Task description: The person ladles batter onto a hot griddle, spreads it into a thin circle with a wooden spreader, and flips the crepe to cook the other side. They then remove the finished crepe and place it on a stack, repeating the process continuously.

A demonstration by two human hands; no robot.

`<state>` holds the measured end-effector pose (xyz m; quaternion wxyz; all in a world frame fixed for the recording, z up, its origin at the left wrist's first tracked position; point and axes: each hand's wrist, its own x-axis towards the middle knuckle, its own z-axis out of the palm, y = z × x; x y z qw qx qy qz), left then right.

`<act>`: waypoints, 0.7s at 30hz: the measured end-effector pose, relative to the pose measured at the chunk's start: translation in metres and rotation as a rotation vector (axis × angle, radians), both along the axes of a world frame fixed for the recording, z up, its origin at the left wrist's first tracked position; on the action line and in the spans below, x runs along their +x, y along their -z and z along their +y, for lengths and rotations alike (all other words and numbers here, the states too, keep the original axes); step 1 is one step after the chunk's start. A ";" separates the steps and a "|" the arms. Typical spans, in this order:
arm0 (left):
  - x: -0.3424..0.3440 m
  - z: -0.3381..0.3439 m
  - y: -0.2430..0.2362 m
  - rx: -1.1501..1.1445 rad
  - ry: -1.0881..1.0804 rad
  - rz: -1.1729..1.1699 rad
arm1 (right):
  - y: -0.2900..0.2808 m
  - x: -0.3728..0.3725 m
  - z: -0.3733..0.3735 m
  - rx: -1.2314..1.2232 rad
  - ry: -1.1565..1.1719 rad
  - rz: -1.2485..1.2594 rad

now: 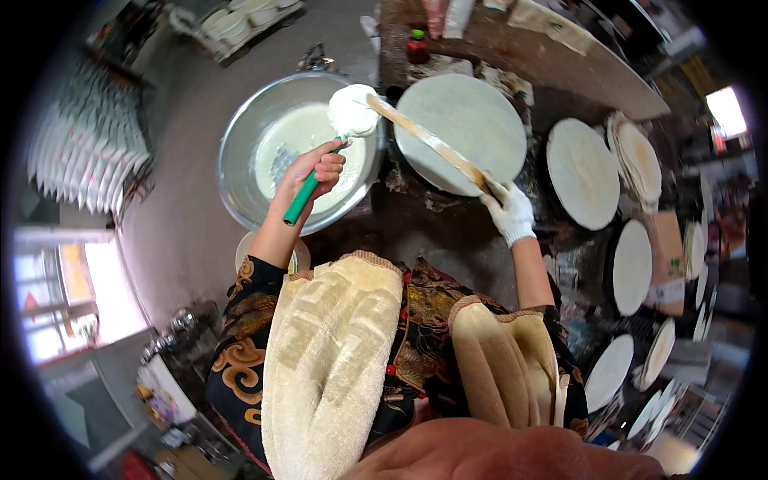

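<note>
My bare left hand [317, 171] is wrapped round the green handle of a ladle [302, 195]. Thick white batter [352, 110] fills and coats the ladle's bowl, above the right side of a large metal basin [230, 160]. More pale batter [300, 132] lies in the basin. My right hand, in a white glove [510, 214], grips one end of a long flat wooden scraper [432, 142]. Its far end, smeared white, meets the batter at the ladle. Under the scraper is a round pale griddle [468, 100], to the right of the basin.
Several round griddles, such as one at the right [584, 174], stand along the curved bench. A red jar with a green lid [418, 46] is behind the near griddle. A pale bucket [298, 258] stands below the basin. Stacked white sacks [88, 136] are at the left.
</note>
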<state>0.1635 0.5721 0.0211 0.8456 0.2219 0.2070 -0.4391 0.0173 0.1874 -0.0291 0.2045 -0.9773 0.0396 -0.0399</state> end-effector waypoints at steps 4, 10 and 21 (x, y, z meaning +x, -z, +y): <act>-0.014 -0.069 -0.045 0.177 0.203 -0.401 | 0.012 -0.124 -0.068 -0.035 0.361 -0.083; -0.075 -0.187 -0.090 -0.037 0.760 -0.487 | 0.001 -0.248 -0.016 1.378 1.026 -0.012; -0.259 -0.373 0.012 0.084 1.607 -0.238 | 0.018 -0.460 0.068 1.595 1.279 -0.500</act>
